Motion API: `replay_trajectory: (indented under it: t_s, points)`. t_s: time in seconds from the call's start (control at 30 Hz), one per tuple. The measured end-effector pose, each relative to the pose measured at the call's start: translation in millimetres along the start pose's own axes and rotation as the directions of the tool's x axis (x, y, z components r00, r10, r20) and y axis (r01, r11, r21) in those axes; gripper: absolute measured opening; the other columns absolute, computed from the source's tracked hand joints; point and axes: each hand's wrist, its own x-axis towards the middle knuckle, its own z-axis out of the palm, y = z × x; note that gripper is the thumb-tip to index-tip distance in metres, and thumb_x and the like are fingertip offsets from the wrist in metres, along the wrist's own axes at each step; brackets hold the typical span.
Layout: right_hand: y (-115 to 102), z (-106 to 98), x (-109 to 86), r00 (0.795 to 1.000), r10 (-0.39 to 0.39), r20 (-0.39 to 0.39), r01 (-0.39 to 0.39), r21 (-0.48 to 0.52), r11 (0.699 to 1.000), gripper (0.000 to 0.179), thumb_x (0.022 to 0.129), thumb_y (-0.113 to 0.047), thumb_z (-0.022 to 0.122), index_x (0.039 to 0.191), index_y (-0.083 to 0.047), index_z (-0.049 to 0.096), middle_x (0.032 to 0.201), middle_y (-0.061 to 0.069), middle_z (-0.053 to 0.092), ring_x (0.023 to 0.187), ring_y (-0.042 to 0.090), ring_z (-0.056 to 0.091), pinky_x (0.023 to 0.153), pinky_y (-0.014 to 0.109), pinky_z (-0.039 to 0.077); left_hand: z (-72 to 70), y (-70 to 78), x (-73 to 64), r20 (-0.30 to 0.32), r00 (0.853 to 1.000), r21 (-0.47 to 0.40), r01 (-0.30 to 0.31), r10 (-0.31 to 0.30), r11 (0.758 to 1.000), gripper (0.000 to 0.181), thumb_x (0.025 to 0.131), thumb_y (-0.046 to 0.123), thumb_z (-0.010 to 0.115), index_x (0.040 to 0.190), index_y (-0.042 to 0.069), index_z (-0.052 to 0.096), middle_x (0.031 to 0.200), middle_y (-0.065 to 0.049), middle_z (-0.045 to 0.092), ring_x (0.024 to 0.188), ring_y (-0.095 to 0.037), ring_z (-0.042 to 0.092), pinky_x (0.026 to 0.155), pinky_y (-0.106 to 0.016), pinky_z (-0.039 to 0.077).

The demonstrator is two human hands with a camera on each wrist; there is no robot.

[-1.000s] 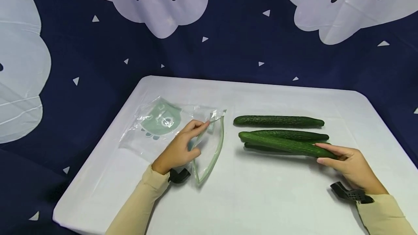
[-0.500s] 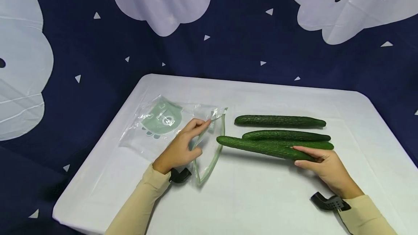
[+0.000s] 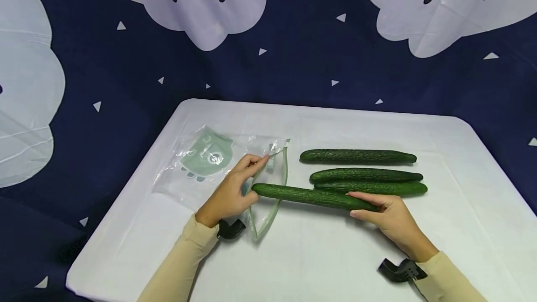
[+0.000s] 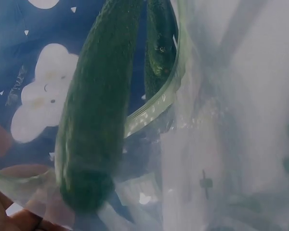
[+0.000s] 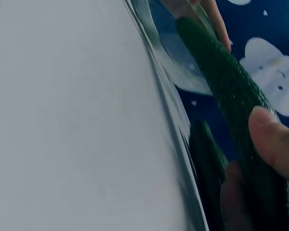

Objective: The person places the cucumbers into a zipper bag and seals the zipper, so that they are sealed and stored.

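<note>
My right hand (image 3: pixel 398 220) grips a cucumber (image 3: pixel 310 196) near its right end, with the thumb on one side and fingers on the other. The cucumber's far end is at the mouth of a clear zip bag (image 3: pixel 268 227) with a green rim. In the left wrist view the cucumber (image 4: pixel 94 115) points in through that mouth. My left hand (image 3: pixel 230 192) holds the bag's rim (image 4: pixel 151 113), index finger and thumb spread apart along it. The rest of the bag lies flat to the left, showing a green printed figure (image 3: pixel 207 153).
Two cucumbers lie side by side, an upper one (image 3: pixel 365 174) and a lower one (image 3: pixel 390 188), right of the bag. Another cucumber (image 3: pixel 356 156) lies behind them. All are on a white-covered table (image 3: pixel 319 264). A dark blue cloth (image 3: pixel 302 69) with cloud prints hangs behind.
My right hand has carried the cucumber leftward, away from the other cucumbers, until its end reached the bag's mouth. My left hand has stayed at the rim.
</note>
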Motion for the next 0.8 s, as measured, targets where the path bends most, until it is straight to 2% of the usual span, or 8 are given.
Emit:
replay_trajectory:
  t_s: [0.17,0.3,0.37,0.43,0.53,0.63,0.77,0.8]
  points:
    - [-7,16,3.0,1.0,-0.007,0.014,0.007,-0.006,1.0,0.052,0.082,-0.035,0.085,0.131,-0.023,0.073,0.136,0.003,0.065,0.072,0.01,0.045,0.057,0.03,0.04,0.3,0.4,-0.4,-0.026,0.999,0.02,-0.032,0.032,0.999,0.085,0.073,0.006,0.053,0.157,0.006,0.04,0.134,-0.002,0.049,0.117,-0.017,0.047,0.093,-0.037,0.042]
    - [-12,22,4.3,1.0,-0.005,0.011,0.005,-0.017,1.0,0.051,0.081,-0.037,0.085,0.13,-0.025,0.073,0.135,0.001,0.066,0.066,0.011,0.039,0.059,0.029,0.04,-0.9,1.6,1.0,-0.061,0.997,0.013,-0.055,0.055,0.998,0.086,0.071,0.004,0.052,0.156,0.004,0.039,0.133,-0.003,0.049,0.114,-0.018,0.047,0.09,-0.036,0.04]
    - [-13,23,4.3,1.0,0.002,0.006,-0.002,-0.026,1.0,0.051,0.081,-0.038,0.085,0.129,-0.027,0.073,0.134,-0.001,0.066,0.073,0.005,0.047,0.063,0.027,0.041,-0.6,2.1,1.6,-0.073,0.996,0.007,-0.053,0.054,0.999,0.087,0.071,0.003,0.053,0.157,0.004,0.039,0.132,-0.005,0.049,0.109,-0.018,0.047,0.087,-0.035,0.04]
    - [-13,23,4.1,1.0,0.006,0.002,-0.006,-0.033,0.999,0.05,0.081,-0.038,0.085,0.129,-0.028,0.074,0.134,-0.003,0.066,0.087,0.0,0.055,0.067,0.024,0.044,0.4,2.0,1.7,-0.074,0.996,0.005,-0.042,0.043,0.999,0.087,0.071,0.003,0.054,0.157,0.005,0.039,0.132,-0.004,0.049,0.101,-0.017,0.047,0.083,-0.033,0.041]
    - [-12,25,4.1,1.0,0.002,-0.002,-0.002,-0.04,0.999,0.049,0.082,-0.039,0.084,0.129,-0.029,0.073,0.135,-0.005,0.066,0.112,0.003,0.056,0.076,0.023,0.044,2.5,1.8,2.3,-0.062,0.998,0.0,-0.03,0.03,1.0,0.088,0.071,0.003,0.054,0.158,0.006,0.037,0.132,-0.002,0.048,0.086,-0.015,0.043,0.074,-0.03,0.039]
    - [-13,29,5.4,1.0,0.006,-0.002,-0.007,-0.019,1.0,0.049,0.082,-0.039,0.085,0.128,-0.03,0.074,0.136,-0.003,0.065,0.095,0.009,0.055,0.067,0.025,0.043,4.3,1.0,3.0,-0.059,0.998,-0.016,-0.026,0.025,1.0,0.088,0.071,0.002,0.054,0.158,0.006,0.036,0.133,-0.004,0.047,0.076,-0.014,0.039,0.068,-0.028,0.038]
    - [-15,38,8.6,1.0,0.016,0.012,-0.016,0.024,1.0,0.049,0.08,-0.04,0.085,0.127,-0.029,0.074,0.137,0.001,0.065,0.064,0.012,0.039,0.05,0.031,0.035,5.8,-0.1,3.9,-0.071,0.997,-0.039,-0.026,0.023,0.999,0.089,0.07,-0.002,0.053,0.158,0.004,0.036,0.134,-0.01,0.048,0.072,-0.013,0.037,0.063,-0.027,0.036]
    - [-15,41,9.5,1.0,0.014,0.015,-0.015,0.032,0.999,0.049,0.08,-0.04,0.086,0.127,-0.029,0.075,0.136,0.001,0.065,0.062,0.011,0.038,0.048,0.031,0.034,6.1,-0.3,4.0,-0.072,0.997,-0.043,-0.025,0.021,0.999,0.09,0.07,-0.002,0.053,0.158,0.004,0.036,0.134,-0.011,0.048,0.072,-0.013,0.037,0.063,-0.027,0.036]
